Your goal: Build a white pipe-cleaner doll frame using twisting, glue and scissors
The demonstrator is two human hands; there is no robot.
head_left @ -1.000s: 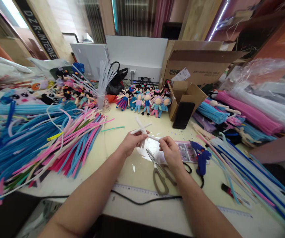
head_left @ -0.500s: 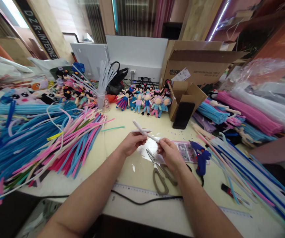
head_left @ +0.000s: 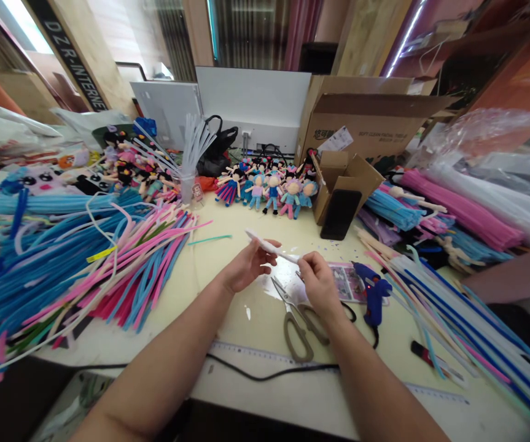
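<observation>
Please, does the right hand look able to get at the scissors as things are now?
Probably yes. The scissors lie close to the right hand, and they look mostly uncovered. However, this hand pinches one end of a white strip, so it may need to let go first.

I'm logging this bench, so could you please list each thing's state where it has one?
White piece: held by left hand and right hand
Scissors: lying, blade gap unclear
Glue gun: red light lit
Small box: flaps open
Large box: flap open
Phone: standing, facing side dark
</observation>
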